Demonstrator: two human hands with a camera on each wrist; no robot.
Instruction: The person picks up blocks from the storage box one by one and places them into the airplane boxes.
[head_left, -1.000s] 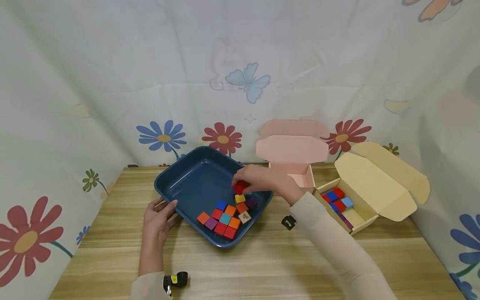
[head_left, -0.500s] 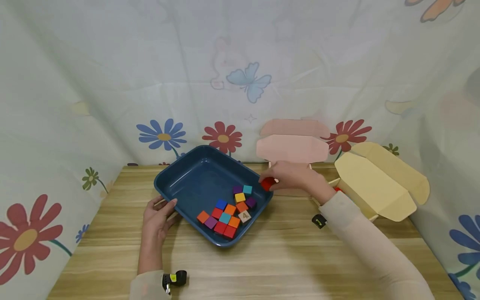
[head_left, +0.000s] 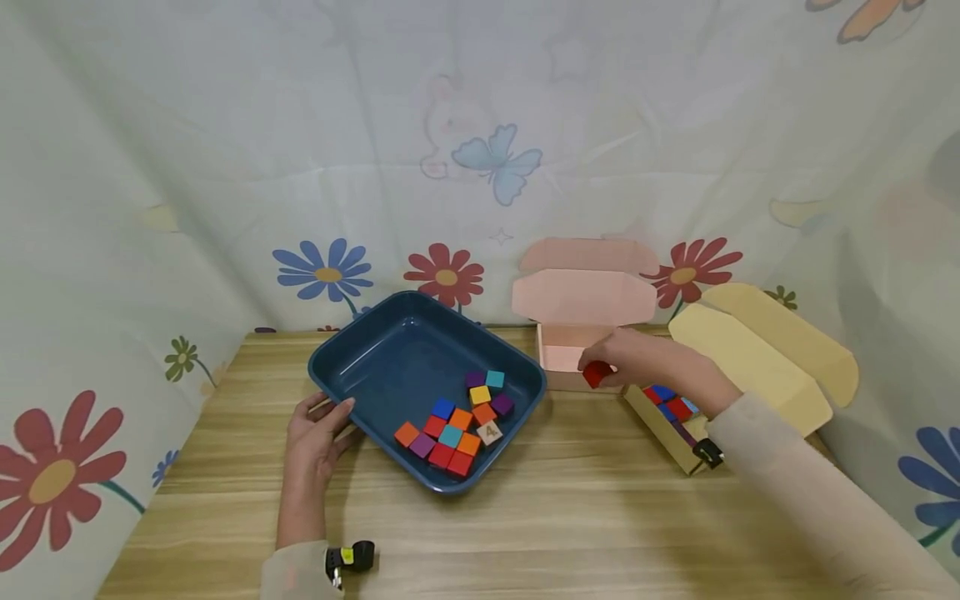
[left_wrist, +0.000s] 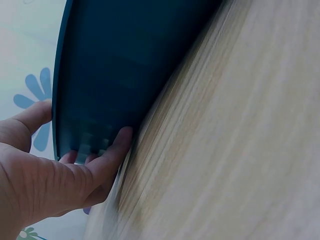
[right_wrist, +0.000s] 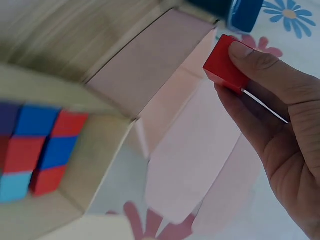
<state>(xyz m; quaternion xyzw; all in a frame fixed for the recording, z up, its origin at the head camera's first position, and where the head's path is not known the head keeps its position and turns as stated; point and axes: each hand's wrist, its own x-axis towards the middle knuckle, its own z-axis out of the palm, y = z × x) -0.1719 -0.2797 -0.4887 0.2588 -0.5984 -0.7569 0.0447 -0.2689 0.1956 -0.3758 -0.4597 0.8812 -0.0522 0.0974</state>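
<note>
In the head view my left hand (head_left: 313, 437) grips the near-left side of a dark blue tray (head_left: 390, 362), thumb at the rim. The left wrist view shows its fingers (left_wrist: 107, 160) against the tray's outer wall. Several coloured cubes (head_left: 450, 436) lie in the tray, one of them plain wood with a 4. My right hand (head_left: 648, 364) pinches a red cube (right_wrist: 225, 65) between thumb and fingers. It is at the front right of an open pink box (head_left: 555, 354). Just to the right stands an open yellow box (head_left: 660, 429) with red, blue and purple cubes inside.
The pink lid (head_left: 585, 297) and the yellow lid (head_left: 750, 362) are folded back. Everything stands on a wooden table (head_left: 525, 533). A flower-patterned curtain (head_left: 375, 167) hangs behind and at both sides.
My right hand has carried the red cube out of the tray and rightward to the pink box. The left hand and the tray have stayed in place.
</note>
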